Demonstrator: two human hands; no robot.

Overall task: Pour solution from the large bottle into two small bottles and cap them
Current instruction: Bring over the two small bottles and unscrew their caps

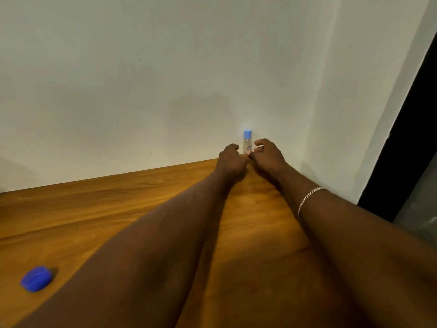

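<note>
We have both hands out at the far edge of the surface [118, 209], right up against the wall [165, 79]. The left hand [230, 159] is curled tight, knuckles up and fingers folded in, sitting just beside the left flank of the small bottle [247, 144]. The right hand [267, 155] is curled too, a touch looser, fingers hooked over just to the right of the bottle, thumb pointing in toward the left hand. The two hands almost meet low down in front of the bottle and cover its base. Is either one actually gripping it, or only flanking it? We cannot tell, because the contact is hidden behind the knuckles.

The bottle stands upright between them, clear-bodied with a small label, and its pale blue cap [247, 133] is on. A chain bracelet [308, 200] rings the right wrist, and both forearms stretch long across the wooden surface.

At the near left, well apart from the hands, a loose blue cap [36, 279] of a darker shade lies on the surface, slightly blurred. A dark panel [406, 138] runs down the right edge of the scene.
</note>
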